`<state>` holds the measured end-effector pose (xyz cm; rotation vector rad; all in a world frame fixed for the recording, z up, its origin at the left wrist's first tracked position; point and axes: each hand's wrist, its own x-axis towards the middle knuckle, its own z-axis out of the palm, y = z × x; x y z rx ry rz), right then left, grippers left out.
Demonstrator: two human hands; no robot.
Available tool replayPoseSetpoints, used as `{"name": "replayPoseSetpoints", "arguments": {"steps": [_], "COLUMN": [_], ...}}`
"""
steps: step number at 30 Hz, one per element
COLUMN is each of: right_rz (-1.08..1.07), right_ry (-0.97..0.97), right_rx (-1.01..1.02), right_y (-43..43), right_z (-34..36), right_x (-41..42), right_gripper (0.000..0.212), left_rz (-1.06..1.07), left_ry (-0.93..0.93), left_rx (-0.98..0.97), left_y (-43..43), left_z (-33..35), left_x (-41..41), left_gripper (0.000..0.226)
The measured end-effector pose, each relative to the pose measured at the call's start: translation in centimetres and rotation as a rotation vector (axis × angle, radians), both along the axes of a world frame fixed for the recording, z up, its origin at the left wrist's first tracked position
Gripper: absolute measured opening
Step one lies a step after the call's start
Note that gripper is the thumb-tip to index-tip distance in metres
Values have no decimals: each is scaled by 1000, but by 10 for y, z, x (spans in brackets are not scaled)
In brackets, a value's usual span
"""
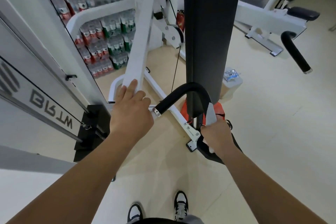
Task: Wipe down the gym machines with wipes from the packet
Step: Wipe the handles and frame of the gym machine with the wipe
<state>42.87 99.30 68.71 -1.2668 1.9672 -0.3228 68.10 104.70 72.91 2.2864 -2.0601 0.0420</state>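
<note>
- White wipe (211, 115) sticks up out of the right hand (216, 137); fingers (205, 130) curled tight round it, pressing it on the black foam handle (189, 92) where the curve comes down on the right side.
- Left hand (131, 110) lies on the white machine arm (140, 42): fingers (133, 85) loosely spread, index stretched up along the bar's lower end, gripping nothing, palm over the metal end of the handle tube.
- Handle's chrome collar (156, 112) shows just beside the left hand's knuckles.
- Tall dark back pad (205, 23) stands upright right behind the handle, between the two hands and further back.
- Orange-red item (184, 110) on the floor at the pad's foot, partly hidden; cannot tell what it is.
- Wipes packet (231, 76), clear with blue print, sits on the floor just right of the pad, well apart from both hands.
- Black weight stack (92, 127) with cable low left, next to a white panel with mirrored lettering.
- Shrink-wrapped water bottles (107, 42) stacked behind the white frame, upper left.
- Second white machine (269, 18) with a black bent grip, upper right.
- Person's black-and-white sneakers (181, 203) at bottom, on the pale floor.
</note>
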Motion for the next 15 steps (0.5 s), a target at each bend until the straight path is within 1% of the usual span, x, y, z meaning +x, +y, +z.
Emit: {"name": "replayPoseSetpoints", "arguments": {"steps": [1, 3, 4, 5, 7, 8, 10, 11, 13, 15], "right_rz": [-13, -49, -52, -24, 50, 82, 152, 172, 149, 108], "right_ry": [-50, -136, -152, -153, -93, -49, 59, 90, 93, 92], "right_rx": [48, 107, 94, 38, -148, -210, -289, -309, -283, -179], "right_y": [-12, -42, -55, -66, -72, -67, -51, -41, -17, 4], "right_z": [5, 16, 21, 25, 28, 31, 28, 23, 11, -2], "right_x": [6, 20, 28, 35, 44, 44, 39, 32, 16, 1], "right_gripper": [20, 17, 19, 22, 28, 27, 18, 15, 18, 20], "left_rz": [8, 8, 8, 9, 13, 11, 7, 4, 2, 4], "left_ry": [-4, -11, -11, -9, -3, -3, -9, -9, -17, -30], "left_rx": [25, 51, 54, 53, 41, 36, 28, 22, 18, 22], "left_y": [0, -1, -1, 0, 1, 1, 0, 0, 1, 0], "left_z": [1, 3, 4, 4, 3, 2, 0, 0, -2, -3], "left_x": [-1, -1, -1, -1, 0, 0, 1, 1, 2, 1], "left_gripper": [54, 47, 46, 45, 44, 45, 46, 45, 46, 52]}}
